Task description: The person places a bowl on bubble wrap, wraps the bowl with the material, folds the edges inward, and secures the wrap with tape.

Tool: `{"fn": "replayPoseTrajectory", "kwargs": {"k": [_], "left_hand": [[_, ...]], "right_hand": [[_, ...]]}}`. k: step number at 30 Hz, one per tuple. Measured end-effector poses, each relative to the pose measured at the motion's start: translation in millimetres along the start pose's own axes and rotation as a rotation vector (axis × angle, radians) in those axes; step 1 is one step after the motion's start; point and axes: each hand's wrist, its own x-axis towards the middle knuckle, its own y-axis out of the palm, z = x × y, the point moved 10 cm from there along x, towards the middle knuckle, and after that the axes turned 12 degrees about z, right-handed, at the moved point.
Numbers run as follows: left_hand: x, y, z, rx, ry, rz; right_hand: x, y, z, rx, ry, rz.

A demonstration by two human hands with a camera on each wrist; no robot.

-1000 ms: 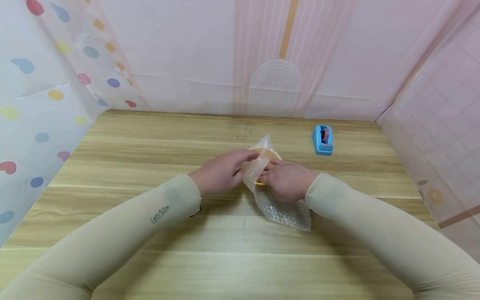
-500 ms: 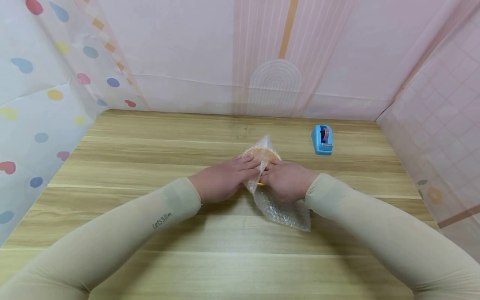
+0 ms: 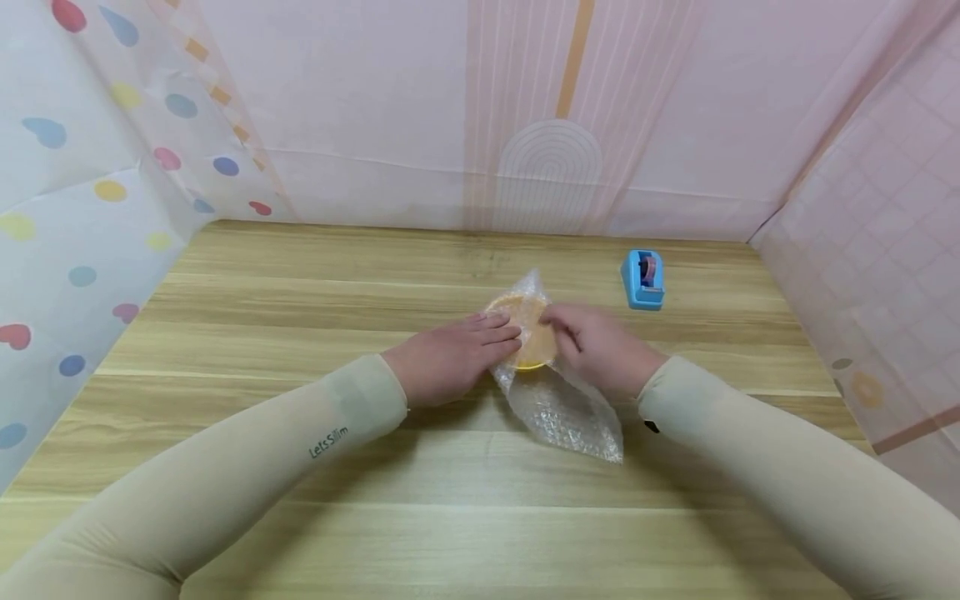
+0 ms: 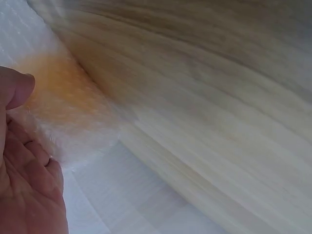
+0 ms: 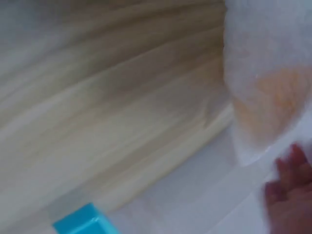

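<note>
A round orange thing with a yellow rim (image 3: 534, 365) sits mid-table, partly wrapped in clear bubble wrap (image 3: 566, 417); its exact kind is hard to tell through the wrap. My left hand (image 3: 444, 360) lies over its left side, fingers straight and resting on the wrapped top. At the right edge is my right hand (image 3: 606, 348), fingers loosely bent and blurred by motion. In the right wrist view, the fingertips (image 5: 295, 163) show beside the wrap with nothing visibly held. A loose flap of wrap spreads toward the front right.
A blue tape dispenser (image 3: 642, 279) with a tape roll stands at the back right of the wooden table (image 3: 337, 275). Patterned sheets (image 3: 375, 108) hang behind the table and along both sides.
My left hand has come down flat onto the wrapped top. My right hand has lifted off the top and drawn back to the right, baring more of the orange thing.
</note>
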Motion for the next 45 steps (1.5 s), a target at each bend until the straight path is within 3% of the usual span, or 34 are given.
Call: {"fn": "replayPoseTrajectory", "kwargs": {"k": [2, 6, 8, 14, 21, 25, 30, 35, 41, 45], "left_hand": [[1.1, 0.0, -0.2, 0.001, -0.003, 0.007], [4.7, 1.7, -1.3, 0.010, -0.009, 0.038], [7.3, 2.7, -2.3, 0.017, -0.012, 0.058], [14.6, 3.9, -4.2, 0.040, -0.022, 0.088], [16.6, 0.9, -9.5, 0.086, 0.010, 0.066], [17.0, 3.0, -10.2, 0.086, 0.004, 0.100], [18.4, 6.4, -10.8, 0.067, 0.002, 0.136], [19.7, 6.4, -11.6, 0.095, 0.003, 0.138], [23.6, 2.0, -13.8, 0.119, -0.007, 0.129], [25.1, -0.2, -14.6, 0.123, -0.023, 0.152]], "right_hand": [[-3.3, 0.0, -13.4, 0.011, 0.090, -0.002], [-5.6, 17.5, -28.1, -0.065, 0.178, 0.138], [-6.0, 23.0, -28.5, -0.096, 0.170, 0.173], [-7.4, 22.2, -20.8, -0.130, 0.128, 0.173], [-9.2, 23.1, -15.8, -0.133, 0.119, 0.207], [-12.3, 23.3, -19.6, -0.033, 0.162, 0.209], [-17.3, 19.4, -28.0, 0.154, 0.246, 0.135], [-18.4, 17.9, -29.0, 0.186, 0.281, 0.091], [-30.9, 24.0, -46.9, 0.207, 0.494, 0.172], [-39.5, 27.4, -52.9, 0.193, 0.561, 0.240]]}}
